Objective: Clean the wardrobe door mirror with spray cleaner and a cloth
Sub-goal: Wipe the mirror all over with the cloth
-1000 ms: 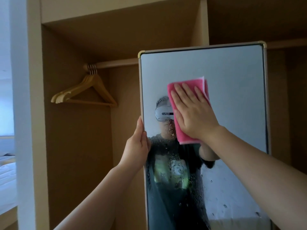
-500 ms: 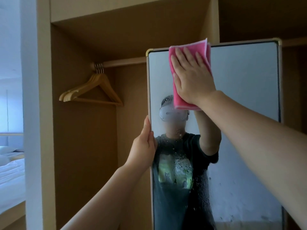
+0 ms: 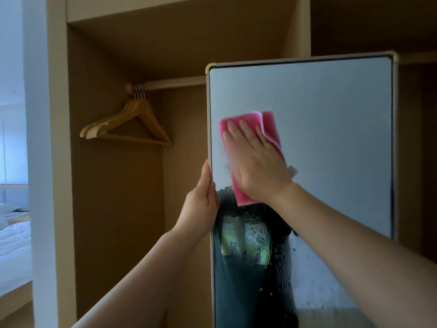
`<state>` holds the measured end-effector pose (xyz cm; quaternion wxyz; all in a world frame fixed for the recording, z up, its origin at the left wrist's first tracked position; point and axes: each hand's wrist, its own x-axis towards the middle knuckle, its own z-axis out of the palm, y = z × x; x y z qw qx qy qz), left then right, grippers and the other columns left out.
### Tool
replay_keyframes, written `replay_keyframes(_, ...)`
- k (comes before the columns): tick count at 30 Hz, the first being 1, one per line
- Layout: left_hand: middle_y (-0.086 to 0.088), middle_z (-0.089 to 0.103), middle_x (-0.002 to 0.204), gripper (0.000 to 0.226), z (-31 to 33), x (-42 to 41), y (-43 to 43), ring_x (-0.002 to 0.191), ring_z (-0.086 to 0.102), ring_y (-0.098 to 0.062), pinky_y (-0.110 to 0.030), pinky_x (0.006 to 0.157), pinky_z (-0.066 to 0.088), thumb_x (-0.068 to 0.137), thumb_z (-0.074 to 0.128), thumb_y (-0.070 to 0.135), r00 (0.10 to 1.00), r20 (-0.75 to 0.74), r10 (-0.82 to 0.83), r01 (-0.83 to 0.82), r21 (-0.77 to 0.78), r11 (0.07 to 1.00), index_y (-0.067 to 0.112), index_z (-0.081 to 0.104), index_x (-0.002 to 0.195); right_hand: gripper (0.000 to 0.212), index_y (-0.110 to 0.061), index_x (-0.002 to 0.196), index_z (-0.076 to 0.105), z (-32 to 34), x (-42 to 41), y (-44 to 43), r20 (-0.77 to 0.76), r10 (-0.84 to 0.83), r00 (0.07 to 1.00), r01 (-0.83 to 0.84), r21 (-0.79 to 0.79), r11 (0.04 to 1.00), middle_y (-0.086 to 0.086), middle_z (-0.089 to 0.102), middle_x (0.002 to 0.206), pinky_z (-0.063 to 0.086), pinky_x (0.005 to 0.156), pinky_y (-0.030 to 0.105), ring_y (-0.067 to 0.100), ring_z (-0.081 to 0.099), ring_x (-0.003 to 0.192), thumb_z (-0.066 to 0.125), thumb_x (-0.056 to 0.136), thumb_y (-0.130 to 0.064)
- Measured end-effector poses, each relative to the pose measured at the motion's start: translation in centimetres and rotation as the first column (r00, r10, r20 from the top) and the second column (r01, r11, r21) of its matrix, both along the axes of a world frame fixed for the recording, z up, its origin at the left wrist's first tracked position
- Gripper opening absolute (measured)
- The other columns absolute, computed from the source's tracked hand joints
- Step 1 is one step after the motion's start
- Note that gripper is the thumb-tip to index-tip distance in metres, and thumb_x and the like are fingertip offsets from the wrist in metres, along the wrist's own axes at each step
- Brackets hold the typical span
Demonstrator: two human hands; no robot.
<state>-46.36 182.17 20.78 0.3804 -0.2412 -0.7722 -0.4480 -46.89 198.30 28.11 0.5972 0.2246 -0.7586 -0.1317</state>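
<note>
In the head view, the only 1 given, the right hand (image 3: 256, 162) has brought the pink cloth (image 3: 272, 125) down from the mirror's top edge, where it was 0.5 s ago, to the upper left of the glass, just beside the frame. In my judgement that is a downward wiping pass, with the upper band looking done and the lower part left. The hand lies flat, fingers straight and pressing the cloth to the glass, not curled round it. The left hand (image 3: 201, 204) grips the left edge of the mirror (image 3: 331, 138), steadying the door. The cloth is soft, folded, with a pale border. The glass is smooth and clear above and beaded with droplets (image 3: 279, 268) below. Its thin frame has rounded brass-coloured corners. Wooden hangers (image 3: 127, 124) hang on a rail (image 3: 170, 82). No spray bottle shows.
</note>
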Motion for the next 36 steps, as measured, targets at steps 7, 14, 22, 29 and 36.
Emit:
replay_keyframes(7,0.012,0.064,0.076,0.055,0.0,0.0,-0.1,0.067,0.063,0.001,-0.008,0.058,0.046,0.103,0.031,0.022,1.0,0.017,0.024,-0.023,-0.02,1.0,0.037,0.009,0.152,0.061,-0.005,0.154,0.013,-4.5,0.2,-0.2,-0.029,-0.033,0.999,0.035,0.048,0.998,0.015,0.013,0.16,-0.005,0.121,0.042,0.029,0.003,0.149,0.028,0.101,-0.031)
replay_keyframes(14,0.039,0.056,0.083,0.056,0.1,0.3,-0.1,0.077,0.054,0.024,0.004,0.059,0.038,0.102,0.033,0.024,0.999,0.035,-0.007,0.007,-0.008,1.0,0.037,0.008,0.151,0.062,-0.005,0.154,0.003,-6.7,0.4,0.1,0.003,-0.051,0.999,0.05,0.084,0.995,0.016,0.003,0.161,-0.001,0.121,0.045,0.032,-0.001,0.149,0.013,0.103,-0.038)
replay_keyframes(22,0.013,0.063,0.1,0.053,0.1,0.3,-0.2,0.084,0.063,0.002,-0.005,0.063,0.048,0.103,0.029,0.032,0.998,0.062,-0.004,0.004,0.004,1.0,0.047,0.005,0.148,0.059,-0.006,0.153,0.017,-7.1,0.2,1.7,0.015,0.032,0.999,-0.033,0.151,0.988,0.016,0.01,0.16,0.008,0.121,0.047,0.031,0.006,0.149,0.019,0.104,-0.039)
replay_keyframes(29,-0.004,0.058,0.132,0.055,0.1,1.0,-0.3,0.116,0.057,-0.02,-0.03,0.097,0.047,0.103,0.031,0.026,0.998,0.056,-0.037,0.037,0.003,0.999,0.048,0.01,0.148,0.056,-0.012,0.151,0.029,-1.5,0.7,1.3,-0.007,-0.005,1.0,0.006,0.036,0.999,0.012,0.027,0.157,0.006,0.121,0.047,0.028,0.021,0.147,0.023,0.101,-0.037)
replay_keyframes(36,0.034,0.062,0.091,0.056,0.1,0.7,-0.5,0.082,0.056,0.019,0.003,0.063,0.038,0.102,0.031,0.025,0.997,0.081,-0.002,0.003,-0.011,1.0,0.045,0.008,0.149,0.058,-0.016,0.154,0.02,4.6,0.9,0.1,-0.005,-0.078,0.997,0.078,-0.005,0.997,0.009,0.017,0.161,0.005,0.121,0.047,0.029,0.012,0.149,0.017,0.101,-0.04)
